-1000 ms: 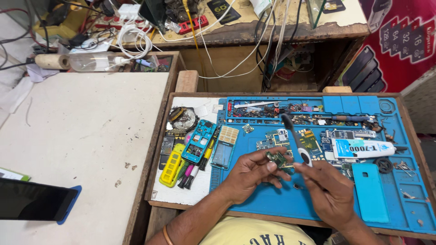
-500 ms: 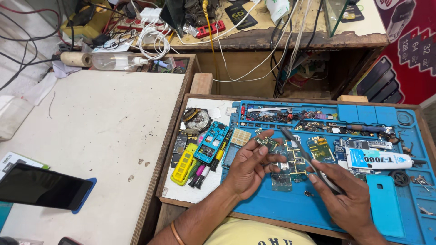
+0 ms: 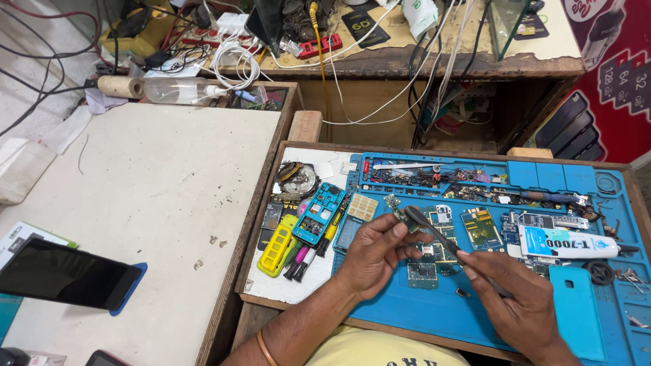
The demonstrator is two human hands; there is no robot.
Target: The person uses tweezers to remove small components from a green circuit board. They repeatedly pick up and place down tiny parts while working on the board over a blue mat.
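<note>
Over a blue repair mat (image 3: 380, 308), the right hand (image 3: 519, 301) has its grip clamped on dark tweezers (image 3: 437, 238), tips angled toward ten o'clock. The left hand (image 3: 373, 251) pinches a small circuit board (image 3: 415, 220) there, grip closed on it. Beyond, at two o'clock, lies a glue tube (image 3: 566, 242); at ten o'clock, a yellow phone shell (image 3: 278, 245).

Blue repair mat (image 3: 407, 315) on a wooden tray, strewn with small green circuit boards (image 3: 481, 229). White glue tube (image 3: 566, 242) at right, just above a light-blue phone cover (image 3: 576, 312). Yellow phone shell (image 3: 277, 247) and teal phone frame (image 3: 319, 213) side by side at the mat's left edge. Black phone (image 3: 64, 274) on the pale worktop (image 3: 149, 176) far left. Clear plastic bottle (image 3: 178, 90) lying flat near tangled white cables (image 3: 234, 57).
</note>
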